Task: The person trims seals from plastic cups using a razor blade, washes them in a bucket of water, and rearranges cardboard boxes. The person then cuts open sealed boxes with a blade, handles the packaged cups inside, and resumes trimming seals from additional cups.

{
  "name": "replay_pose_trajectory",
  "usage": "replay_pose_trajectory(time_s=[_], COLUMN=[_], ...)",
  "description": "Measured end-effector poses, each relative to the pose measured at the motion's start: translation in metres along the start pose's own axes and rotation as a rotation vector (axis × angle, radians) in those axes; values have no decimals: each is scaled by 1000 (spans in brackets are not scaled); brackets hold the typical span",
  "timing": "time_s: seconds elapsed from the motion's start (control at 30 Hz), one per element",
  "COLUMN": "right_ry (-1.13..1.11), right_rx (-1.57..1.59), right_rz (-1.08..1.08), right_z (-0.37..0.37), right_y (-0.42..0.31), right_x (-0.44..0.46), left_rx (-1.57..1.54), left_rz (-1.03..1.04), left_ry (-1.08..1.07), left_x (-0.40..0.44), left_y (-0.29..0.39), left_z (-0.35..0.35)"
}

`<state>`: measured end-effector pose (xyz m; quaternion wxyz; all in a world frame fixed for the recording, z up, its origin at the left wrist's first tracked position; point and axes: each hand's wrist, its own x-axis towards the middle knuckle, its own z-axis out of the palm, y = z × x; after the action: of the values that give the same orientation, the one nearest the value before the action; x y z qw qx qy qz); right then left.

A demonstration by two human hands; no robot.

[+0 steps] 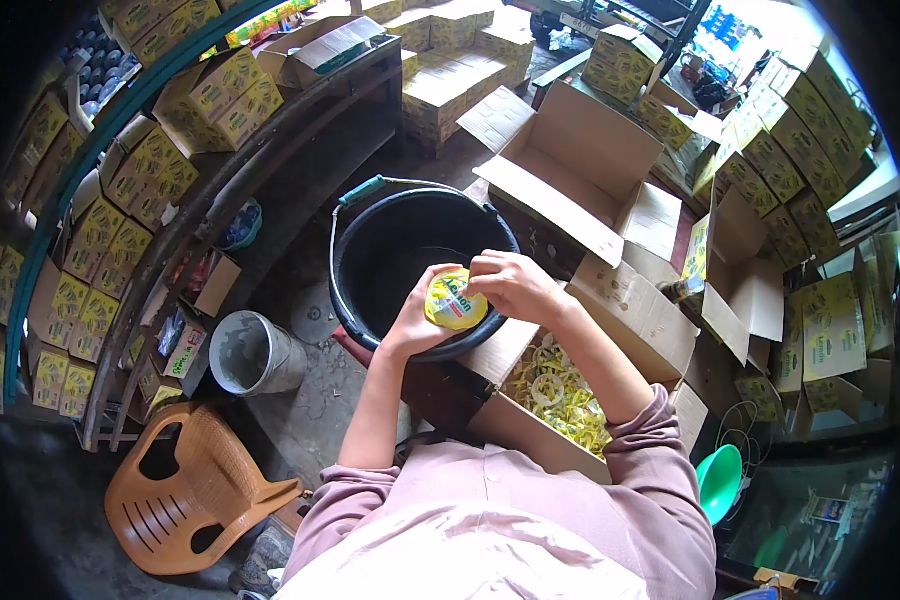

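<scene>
While the left hand (417,318) is clamped on the yellow round pack (452,308) over the near right edge of the black bucket (368,245), the right hand (518,287) bunches at its face — pinching or not, I cannot tell. Steady support and light fingertips should avoid denting.

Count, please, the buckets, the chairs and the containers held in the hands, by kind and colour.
Large round black bucket: 1
Smaller round grey bucket: 1
Brown plastic chair with slots: 1
Round yellow container with printed label, in the left hand: 1
Total: 4
</scene>
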<state>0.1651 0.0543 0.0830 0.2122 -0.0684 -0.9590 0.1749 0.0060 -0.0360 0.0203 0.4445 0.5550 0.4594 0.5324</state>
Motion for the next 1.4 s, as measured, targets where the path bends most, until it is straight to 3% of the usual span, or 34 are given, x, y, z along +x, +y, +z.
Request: replay_pose_trajectory(time_s=[1.4], right_ry=[-25], right_rx=[17], right_rz=[-20], right_z=[-5], right_y=[5], right_x=[-3], left_rx=[-54], left_rz=[-6], left_ry=[-71], left_x=[0], left_y=[3], left_z=[-1])
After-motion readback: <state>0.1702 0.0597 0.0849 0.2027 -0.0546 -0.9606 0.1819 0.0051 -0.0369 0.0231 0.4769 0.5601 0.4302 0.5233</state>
